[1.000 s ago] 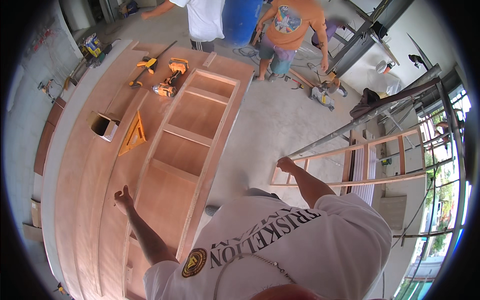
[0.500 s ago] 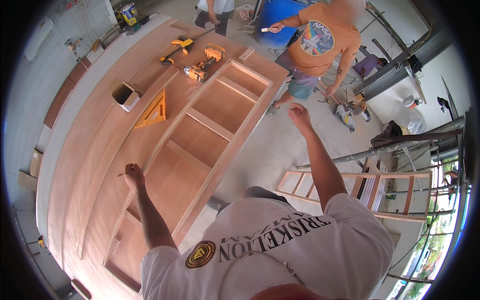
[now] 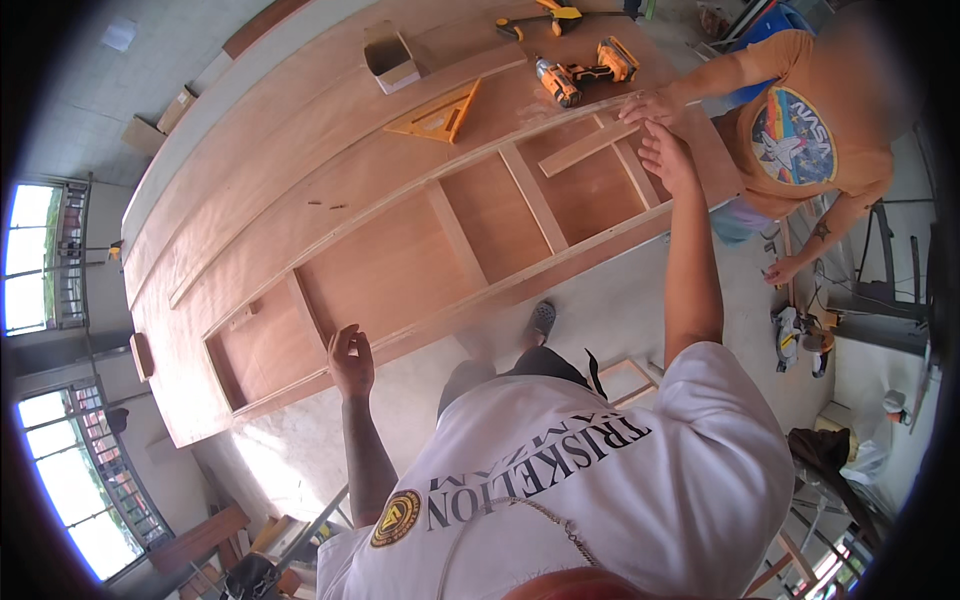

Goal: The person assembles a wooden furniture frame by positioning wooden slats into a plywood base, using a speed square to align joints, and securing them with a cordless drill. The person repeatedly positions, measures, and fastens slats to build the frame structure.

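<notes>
The wooden frame (image 3: 457,235) lies flat on the plywood-topped table (image 3: 235,230), and a loose strip (image 3: 587,149) now slants over its right end, where a moment ago that bay showed none. A co-worker's hand (image 3: 655,103) and the person's right hand (image 3: 668,158) have come together at the strip's end; the right hand's fingers look parted, but I cannot tell which of them grips it. That suggests the fitting work is now shared. The left hand (image 3: 350,362), loosely curled with nothing visible in it, has shifted to the frame's near rail; contact is unclear. Two small screws (image 3: 337,207) lie behind the frame; past them sit a yellow set square (image 3: 430,122), a carton (image 3: 392,68), an orange drill (image 3: 560,82) and a clamp (image 3: 565,17). Beyond are concrete floor (image 3: 600,290), a saw (image 3: 788,340) and bright windows (image 3: 75,480).
</notes>
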`<state>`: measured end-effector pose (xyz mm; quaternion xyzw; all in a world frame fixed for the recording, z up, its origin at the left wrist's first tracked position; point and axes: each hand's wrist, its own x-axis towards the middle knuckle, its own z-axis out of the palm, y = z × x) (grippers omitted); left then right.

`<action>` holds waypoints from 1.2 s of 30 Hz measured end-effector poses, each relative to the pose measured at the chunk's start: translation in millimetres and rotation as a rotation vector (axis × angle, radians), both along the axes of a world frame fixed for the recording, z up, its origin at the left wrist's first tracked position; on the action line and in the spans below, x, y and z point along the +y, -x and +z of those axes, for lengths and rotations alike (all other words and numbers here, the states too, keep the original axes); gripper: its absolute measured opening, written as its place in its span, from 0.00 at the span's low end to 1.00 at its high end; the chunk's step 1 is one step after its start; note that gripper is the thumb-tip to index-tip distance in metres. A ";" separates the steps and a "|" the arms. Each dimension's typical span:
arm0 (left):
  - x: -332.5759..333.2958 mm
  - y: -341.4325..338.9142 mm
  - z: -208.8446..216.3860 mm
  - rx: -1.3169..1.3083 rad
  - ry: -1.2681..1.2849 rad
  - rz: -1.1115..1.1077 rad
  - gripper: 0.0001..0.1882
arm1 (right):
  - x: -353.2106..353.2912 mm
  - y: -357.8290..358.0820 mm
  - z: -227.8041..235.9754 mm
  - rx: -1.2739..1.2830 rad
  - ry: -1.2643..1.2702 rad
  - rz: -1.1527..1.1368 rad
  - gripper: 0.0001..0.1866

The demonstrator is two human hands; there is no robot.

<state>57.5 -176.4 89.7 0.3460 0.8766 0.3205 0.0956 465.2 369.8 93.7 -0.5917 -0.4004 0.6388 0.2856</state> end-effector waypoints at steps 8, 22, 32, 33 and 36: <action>-59.1 -24.5 17.1 -0.054 -0.035 0.056 0.09 | -61.4 133.2 -80.4 -0.231 -0.001 -0.117 0.47; -206.9 164.9 -9.8 -0.076 -0.136 -0.075 0.09 | -96.4 168.5 -39.3 0.180 -0.353 -0.493 0.21; -242.6 310.0 -16.2 -0.622 -0.289 0.045 0.19 | -565.2 578.8 -45.3 0.325 0.008 0.890 0.11; -240.4 310.9 -18.0 -0.637 -0.272 0.035 0.20 | -579.6 589.8 -52.1 0.295 0.012 0.917 0.11; -245.7 312.2 -24.1 -0.454 -0.103 0.049 0.24 | -602.0 605.4 -77.0 0.162 -0.024 0.958 0.10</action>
